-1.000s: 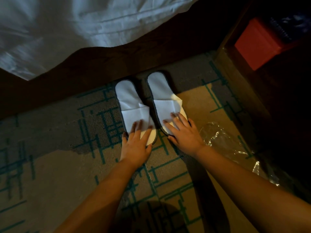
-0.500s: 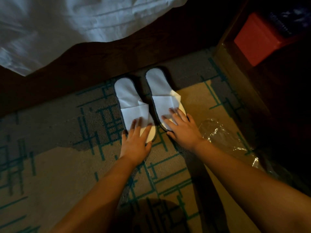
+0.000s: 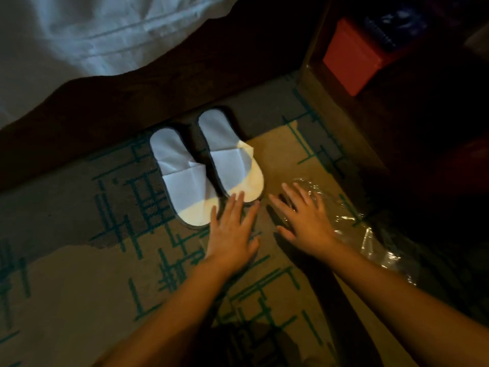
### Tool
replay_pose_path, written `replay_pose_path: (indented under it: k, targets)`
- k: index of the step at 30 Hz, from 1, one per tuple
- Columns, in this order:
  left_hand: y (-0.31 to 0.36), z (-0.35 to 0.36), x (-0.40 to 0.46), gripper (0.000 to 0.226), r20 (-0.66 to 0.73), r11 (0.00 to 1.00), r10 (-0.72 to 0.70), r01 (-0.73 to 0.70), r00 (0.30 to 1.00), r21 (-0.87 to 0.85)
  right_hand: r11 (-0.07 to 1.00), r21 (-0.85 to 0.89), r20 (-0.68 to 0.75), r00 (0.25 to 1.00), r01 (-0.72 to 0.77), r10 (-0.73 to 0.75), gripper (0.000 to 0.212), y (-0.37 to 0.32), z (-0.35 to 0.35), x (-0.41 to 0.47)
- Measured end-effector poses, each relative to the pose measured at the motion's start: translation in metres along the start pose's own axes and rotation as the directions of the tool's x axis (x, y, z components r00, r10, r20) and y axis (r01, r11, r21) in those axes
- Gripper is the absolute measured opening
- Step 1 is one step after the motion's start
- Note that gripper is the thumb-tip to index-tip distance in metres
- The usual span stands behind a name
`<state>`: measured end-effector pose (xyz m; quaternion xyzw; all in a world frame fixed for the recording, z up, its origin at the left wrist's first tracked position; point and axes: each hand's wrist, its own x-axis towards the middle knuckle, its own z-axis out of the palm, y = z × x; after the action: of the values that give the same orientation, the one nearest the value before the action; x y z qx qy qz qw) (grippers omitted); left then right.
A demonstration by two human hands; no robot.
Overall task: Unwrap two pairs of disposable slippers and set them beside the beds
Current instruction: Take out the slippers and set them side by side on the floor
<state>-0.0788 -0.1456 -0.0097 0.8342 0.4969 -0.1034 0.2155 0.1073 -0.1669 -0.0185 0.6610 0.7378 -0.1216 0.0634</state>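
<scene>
Two white disposable slippers lie side by side on the carpet, heels toward the bed: the left slipper [image 3: 182, 181] and the right slipper [image 3: 230, 160]. My left hand [image 3: 232, 231] is flat and open just below them, its fingertips at the toe edges of both. My right hand [image 3: 307, 215] is open, fingers spread, to the right of the slippers, reaching over the edge of a crumpled clear plastic wrapper [image 3: 357, 229]. Neither hand holds anything.
The bed with its white sheet [image 3: 92, 35] and dark base [image 3: 132, 102] runs along the top. A dark wooden nightstand [image 3: 397, 128] with a red box [image 3: 354, 54] stands at the right. Patterned carpet [image 3: 79, 274] covers the floor.
Both hands have come off the slippers' toes and shifted right. The right hand now reaches over the plastic wrapper. The slippers stay in place.
</scene>
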Motion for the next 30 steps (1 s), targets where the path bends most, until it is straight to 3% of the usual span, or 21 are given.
replay_pose_path:
  k: [4,7,9,13,15,16,17,18,19,20,22,24,27,30]
  targets:
    - [0.050,0.022,0.020,0.073,0.116,0.984,0.179,-0.177,0.977,-0.027,0.954,0.019,0.264,0.922,-0.299,0.284,0.096,0.053,0.007,-0.052]
    - [0.075,0.033,0.034,0.072,0.224,0.983,0.170,-0.180,0.960,0.024,0.930,0.061,0.362,0.876,-0.363,0.318,0.097,0.070,0.009,-0.071]
    - [0.083,0.034,0.036,0.067,0.220,0.991,0.131,-0.135,0.967,0.002,0.928,0.068,0.344,0.881,-0.368,0.324,0.093,0.074,0.010,-0.072]
    - [0.085,0.031,0.029,0.069,0.135,0.991,0.095,-0.080,0.986,-0.106,0.923,0.109,0.272,0.904,-0.369,0.330,0.074,0.070,0.014,-0.067]
    - [0.084,0.029,0.022,0.074,-0.060,0.970,0.030,-0.044,0.998,-0.238,0.923,0.131,0.248,0.914,-0.361,0.322,0.066,0.063,0.018,-0.061]
    - [0.085,0.027,0.019,0.074,-0.178,0.933,-0.070,0.001,0.982,-0.361,0.918,0.155,0.241,0.915,-0.365,0.323,0.064,0.059,0.019,-0.058]
    - [0.087,0.024,0.016,0.073,-0.247,0.854,-0.215,0.060,0.945,-0.517,0.905,0.192,0.238,0.913,-0.380,0.332,0.063,0.054,0.018,-0.055]
    - [0.091,0.019,0.015,0.069,-0.228,0.718,-0.373,0.125,0.899,-0.684,0.884,0.240,0.236,0.908,-0.401,0.347,0.063,0.049,0.018,-0.051]
    - [0.094,0.015,0.015,0.064,-0.113,0.538,-0.486,0.195,0.867,-0.820,0.859,0.292,0.230,0.903,-0.420,0.364,0.062,0.044,0.016,-0.048]
    - [0.097,0.011,0.017,0.059,0.051,0.364,-0.515,0.272,0.856,-0.891,0.834,0.340,0.224,0.899,-0.434,0.376,0.062,0.039,0.014,-0.046]
    - [0.103,0.005,0.021,0.042,0.307,0.127,-0.380,0.378,0.873,-0.917,0.802,0.416,0.209,0.904,-0.428,0.374,0.062,0.029,0.008,-0.041]
    - [0.104,0.001,0.027,0.027,0.360,-0.009,-0.292,0.374,0.886,-0.927,0.780,0.478,0.197,0.915,-0.403,0.352,0.068,0.022,-0.001,-0.036]
    - [0.095,-0.008,0.038,0.022,0.339,-0.148,-0.301,0.308,0.891,-0.940,0.694,0.613,0.229,0.926,-0.377,0.300,0.081,0.022,-0.013,-0.033]
    - [0.077,-0.023,0.043,0.020,0.333,-0.143,-0.182,0.310,0.925,-0.940,0.569,0.750,0.088,0.904,-0.337,0.419,0.073,0.041,-0.027,-0.031]
